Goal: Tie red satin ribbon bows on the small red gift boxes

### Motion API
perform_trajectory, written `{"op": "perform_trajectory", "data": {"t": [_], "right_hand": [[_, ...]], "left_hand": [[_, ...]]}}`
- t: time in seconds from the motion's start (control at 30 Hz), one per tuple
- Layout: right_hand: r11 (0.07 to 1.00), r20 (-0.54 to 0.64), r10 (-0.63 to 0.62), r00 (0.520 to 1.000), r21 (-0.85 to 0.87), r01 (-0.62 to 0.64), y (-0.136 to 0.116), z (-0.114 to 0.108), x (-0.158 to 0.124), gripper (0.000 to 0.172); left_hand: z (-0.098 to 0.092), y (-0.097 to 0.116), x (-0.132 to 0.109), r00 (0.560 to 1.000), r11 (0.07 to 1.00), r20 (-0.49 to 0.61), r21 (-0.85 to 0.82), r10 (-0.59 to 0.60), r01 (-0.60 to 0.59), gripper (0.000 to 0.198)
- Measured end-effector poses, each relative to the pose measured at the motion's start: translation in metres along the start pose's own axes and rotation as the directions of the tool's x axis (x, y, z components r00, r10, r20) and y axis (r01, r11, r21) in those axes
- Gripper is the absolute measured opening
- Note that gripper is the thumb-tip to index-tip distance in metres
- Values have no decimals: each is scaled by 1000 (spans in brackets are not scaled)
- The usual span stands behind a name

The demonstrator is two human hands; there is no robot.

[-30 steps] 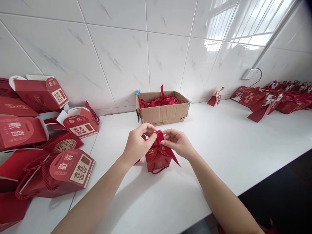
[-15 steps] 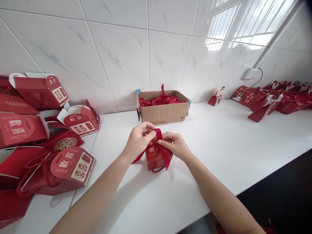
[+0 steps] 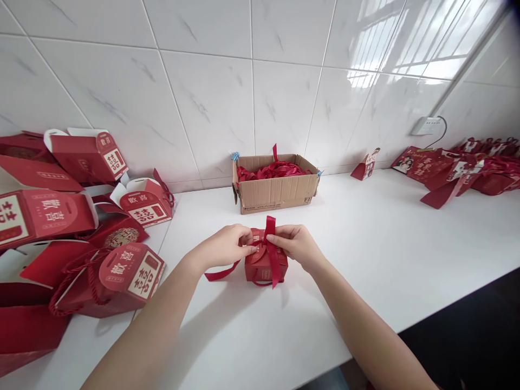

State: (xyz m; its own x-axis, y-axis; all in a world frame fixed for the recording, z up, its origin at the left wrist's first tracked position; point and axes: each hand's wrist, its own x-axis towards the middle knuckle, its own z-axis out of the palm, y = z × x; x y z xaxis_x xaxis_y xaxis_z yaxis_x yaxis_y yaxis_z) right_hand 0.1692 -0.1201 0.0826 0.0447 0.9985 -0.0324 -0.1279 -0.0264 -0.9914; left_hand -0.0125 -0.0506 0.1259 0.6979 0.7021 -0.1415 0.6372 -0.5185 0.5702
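Note:
A small red gift box (image 3: 262,265) stands on the white counter (image 3: 365,254) in front of me. A red ribbon (image 3: 271,244) is wrapped over its top, with one tail trailing left on the counter and another hanging down the front. My left hand (image 3: 225,246) pinches the ribbon at the box's top from the left. From the right, my right hand (image 3: 298,245) pinches the same ribbon. Both hands are closed on it.
A cardboard box (image 3: 276,187) full of red ribbons sits behind, against the tiled wall. Several larger red gift boxes (image 3: 109,276) lie piled at the left. More red boxes and bags (image 3: 455,173) lie far right. The counter's front edge drops off at lower right.
My hands have dropped from above the box to its top and drawn apart sideways, pulling the ribbon tighter. One tail now lies out to the left on the counter.

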Motion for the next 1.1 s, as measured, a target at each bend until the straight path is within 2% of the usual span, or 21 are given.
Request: {"op": "perform_trajectory", "data": {"t": [0.1,0.3,0.43,0.57,0.67,0.77,0.87,0.93,1.0,1.1], "right_hand": [[997,51,7,999,-82,-3,-3,-2,-2,26],[998,228,-8,974,-64,23,-9,-11,-5,22],[994,190,18,982,-111,3,-13,-11,-6,15],[986,141,62,988,-162,-39,-14,-10,-6,12],[986,126,68,990,-162,-47,-12,-10,-5,11],[976,57,24,998,-219,-11,-10,-8,-5,11],[932,-4,-63,998,-357,58,-8,-4,-7,13],[887,-30,-122,992,-451,96,-7,-1,-9,15],[864,-38,-138,990,-494,102,-6,0,-10,16],[878,7,-92,996,-470,84,-7,-3,-12,16]], "left_hand": [[6,5,-1,996,999,-86,-39,16,-19,23],[3,5,-2,997,995,-72,-103,0,-8,23],[-4,4,1,997,979,65,-199,-30,42,25],[-6,1,4,996,970,78,-236,-39,57,30],[-6,2,-1,1000,991,3,-130,-18,18,26],[-8,15,-10,993,996,-76,6,90,-90,17],[-12,41,-13,966,959,1,120,257,-255,16],[-18,59,-6,946,917,49,235,321,-323,18],[-25,72,5,932,877,90,318,351,-360,17],[-36,79,25,924,889,181,263,336,-375,16]]}}
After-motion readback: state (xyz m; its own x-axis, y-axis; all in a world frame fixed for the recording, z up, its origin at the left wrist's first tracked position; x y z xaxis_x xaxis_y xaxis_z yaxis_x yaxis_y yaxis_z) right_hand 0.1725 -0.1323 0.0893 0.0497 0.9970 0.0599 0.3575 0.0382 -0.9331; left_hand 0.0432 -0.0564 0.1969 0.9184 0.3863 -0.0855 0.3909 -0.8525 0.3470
